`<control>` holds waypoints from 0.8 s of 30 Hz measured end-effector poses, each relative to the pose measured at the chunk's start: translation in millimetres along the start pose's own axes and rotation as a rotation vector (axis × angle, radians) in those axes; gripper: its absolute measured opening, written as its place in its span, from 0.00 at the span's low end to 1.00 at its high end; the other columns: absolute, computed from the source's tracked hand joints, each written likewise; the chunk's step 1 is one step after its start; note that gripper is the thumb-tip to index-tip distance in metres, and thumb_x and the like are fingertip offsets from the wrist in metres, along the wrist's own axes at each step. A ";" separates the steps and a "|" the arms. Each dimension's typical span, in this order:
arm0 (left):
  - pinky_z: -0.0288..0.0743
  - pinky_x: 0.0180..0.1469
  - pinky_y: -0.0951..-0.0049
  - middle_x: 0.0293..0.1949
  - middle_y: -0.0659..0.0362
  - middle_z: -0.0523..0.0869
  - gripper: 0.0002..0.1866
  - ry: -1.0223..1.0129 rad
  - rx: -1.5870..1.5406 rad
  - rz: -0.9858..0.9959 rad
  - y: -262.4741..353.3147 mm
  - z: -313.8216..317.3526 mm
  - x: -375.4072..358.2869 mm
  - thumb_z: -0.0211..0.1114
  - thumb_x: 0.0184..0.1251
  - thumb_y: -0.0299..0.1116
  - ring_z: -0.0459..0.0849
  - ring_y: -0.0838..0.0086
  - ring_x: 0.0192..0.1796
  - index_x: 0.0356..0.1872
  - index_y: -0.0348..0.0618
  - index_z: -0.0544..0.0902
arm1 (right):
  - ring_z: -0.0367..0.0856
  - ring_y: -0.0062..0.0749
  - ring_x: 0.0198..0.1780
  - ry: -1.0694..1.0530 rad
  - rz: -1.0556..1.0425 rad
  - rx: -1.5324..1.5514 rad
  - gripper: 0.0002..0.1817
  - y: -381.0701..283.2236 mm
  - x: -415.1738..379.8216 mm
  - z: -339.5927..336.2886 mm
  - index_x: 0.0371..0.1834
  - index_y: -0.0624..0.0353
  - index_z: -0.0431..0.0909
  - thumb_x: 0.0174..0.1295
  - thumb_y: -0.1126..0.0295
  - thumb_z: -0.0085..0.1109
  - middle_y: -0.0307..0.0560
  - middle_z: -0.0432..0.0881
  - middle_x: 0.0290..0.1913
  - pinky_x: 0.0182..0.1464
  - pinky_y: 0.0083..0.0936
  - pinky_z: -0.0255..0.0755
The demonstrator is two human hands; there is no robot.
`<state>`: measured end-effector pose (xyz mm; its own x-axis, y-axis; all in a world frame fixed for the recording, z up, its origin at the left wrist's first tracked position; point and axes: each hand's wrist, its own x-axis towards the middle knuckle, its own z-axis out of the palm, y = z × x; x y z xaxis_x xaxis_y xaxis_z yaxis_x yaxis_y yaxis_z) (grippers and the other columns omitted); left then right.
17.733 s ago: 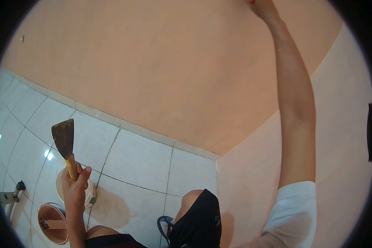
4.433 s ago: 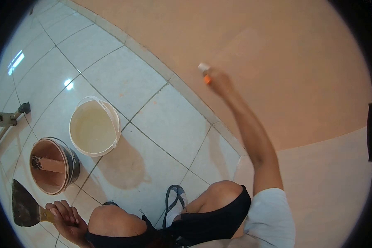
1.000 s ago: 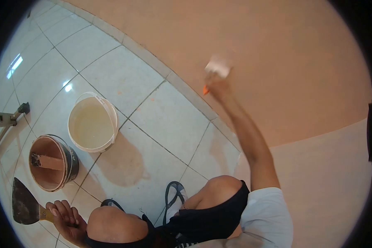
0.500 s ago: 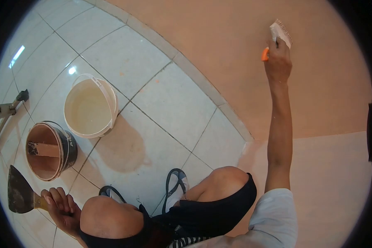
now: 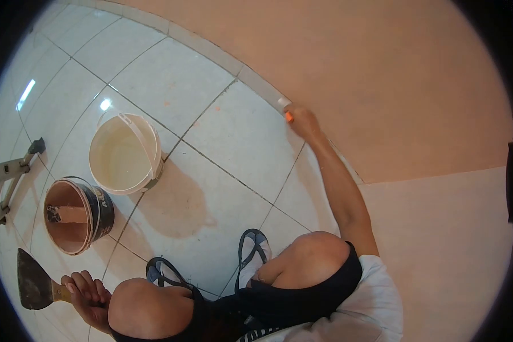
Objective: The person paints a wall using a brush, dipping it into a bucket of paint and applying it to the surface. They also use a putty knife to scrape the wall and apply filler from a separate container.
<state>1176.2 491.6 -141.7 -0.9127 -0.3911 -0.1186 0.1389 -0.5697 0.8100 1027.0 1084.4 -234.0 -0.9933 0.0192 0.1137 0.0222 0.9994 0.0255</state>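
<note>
My left hand (image 5: 86,296), closed beside my left knee, grips the wooden handle of a wide putty knife (image 5: 35,285). The knife's dark blade points left and is apart from the buckets. My right hand (image 5: 304,122) is low at the foot of the orange wall (image 5: 382,85), by the grey skirting strip (image 5: 251,80). It is closed around a brush (image 5: 289,117) with an orange handle. A small white part of the brush shows by the skirting; my fingers hide most of it.
A white bucket (image 5: 94,162) with pale liquid stands on the tiled floor (image 5: 228,159). Beside it is a dark bucket (image 5: 102,214) with a pinkish inside and a flat block in it. Metal ladder feet (image 5: 17,166) stand at the left. My sandalled feet are below.
My right hand has moved down and left with the brush, from high on the wall to the skirting. The view has shifted slightly; my left hand still grips the putty knife.
</note>
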 end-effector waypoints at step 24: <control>0.49 0.17 0.87 0.22 0.69 0.57 0.10 0.000 -0.001 -0.033 -8.9 10.0 0.0 0.55 0.73 0.34 0.53 0.88 0.22 0.35 0.44 0.63 | 0.81 0.43 0.48 0.346 0.017 -0.056 0.08 -2.1 19.1 -61.9 0.38 0.55 0.80 0.55 0.75 0.57 0.49 0.77 0.52 0.40 0.37 0.78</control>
<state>1171.1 503.9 -143.2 -0.9168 -0.3721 -0.1447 0.1094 -0.5825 0.8054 1014.9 1080.9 -170.4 -0.8959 0.0159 0.4439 0.0543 0.9958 0.0739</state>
